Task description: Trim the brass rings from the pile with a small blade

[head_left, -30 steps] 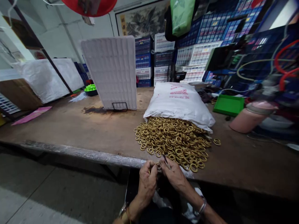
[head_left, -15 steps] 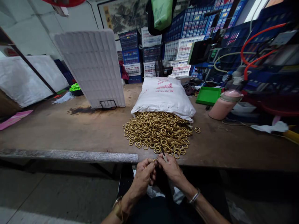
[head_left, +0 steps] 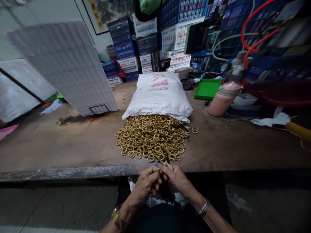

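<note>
Beyond the left hand (head_left: 143, 185), rings (head_left: 155, 137) now show farther left in view.

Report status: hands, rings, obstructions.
Left hand pinching ring; right hand holding slim tool. Ring pile ahead on table. Sack behind pile, not in the way.

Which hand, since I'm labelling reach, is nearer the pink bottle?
Right. The right hand is in front and left of the pink bottle; the left hand is farther left from it.
</note>
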`<state>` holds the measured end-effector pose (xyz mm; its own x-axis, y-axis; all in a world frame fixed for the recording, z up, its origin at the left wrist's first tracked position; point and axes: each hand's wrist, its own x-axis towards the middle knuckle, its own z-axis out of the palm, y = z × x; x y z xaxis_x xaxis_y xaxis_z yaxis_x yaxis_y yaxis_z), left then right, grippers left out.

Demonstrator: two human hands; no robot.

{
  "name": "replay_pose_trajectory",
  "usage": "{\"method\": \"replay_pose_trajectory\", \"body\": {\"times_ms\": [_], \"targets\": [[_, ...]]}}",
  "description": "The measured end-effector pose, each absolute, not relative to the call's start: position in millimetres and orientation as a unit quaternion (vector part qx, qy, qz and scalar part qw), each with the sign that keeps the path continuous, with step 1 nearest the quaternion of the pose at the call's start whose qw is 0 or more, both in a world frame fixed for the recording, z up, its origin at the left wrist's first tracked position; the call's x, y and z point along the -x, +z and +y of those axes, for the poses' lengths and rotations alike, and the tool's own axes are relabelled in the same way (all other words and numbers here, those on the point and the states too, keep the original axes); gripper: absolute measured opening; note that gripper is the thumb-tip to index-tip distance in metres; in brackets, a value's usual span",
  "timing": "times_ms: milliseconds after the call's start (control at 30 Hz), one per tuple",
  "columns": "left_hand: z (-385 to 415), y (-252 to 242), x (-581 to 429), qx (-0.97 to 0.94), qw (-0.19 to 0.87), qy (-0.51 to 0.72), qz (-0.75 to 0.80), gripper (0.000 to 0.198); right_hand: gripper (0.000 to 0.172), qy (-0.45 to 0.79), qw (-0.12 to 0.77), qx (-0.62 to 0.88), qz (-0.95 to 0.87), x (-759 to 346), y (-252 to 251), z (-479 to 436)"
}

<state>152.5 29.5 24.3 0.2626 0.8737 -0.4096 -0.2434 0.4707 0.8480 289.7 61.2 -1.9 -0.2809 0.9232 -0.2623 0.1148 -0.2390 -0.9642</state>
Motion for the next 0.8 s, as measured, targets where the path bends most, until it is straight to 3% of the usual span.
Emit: {"method": "replay_pose_trajectory", "body": {"times_ms": [200,633,800], "targets": [[35,21,-167,-0.349,0.734,0.368,0.451,0.026,0.025,0.524,0.332,0.528,-0.58,-309,3,61],[33,11,-151,-0.38,0.715,0.344,0.476,0.032,0.028,0.492,0.348,0.547,-0.581,-294,-8,47],[33,12,-147,-0.403,0.686,0.36,0.488,0.034,0.012,0.427,0.291,0.526,-0.675,-286,-9,40]]}}
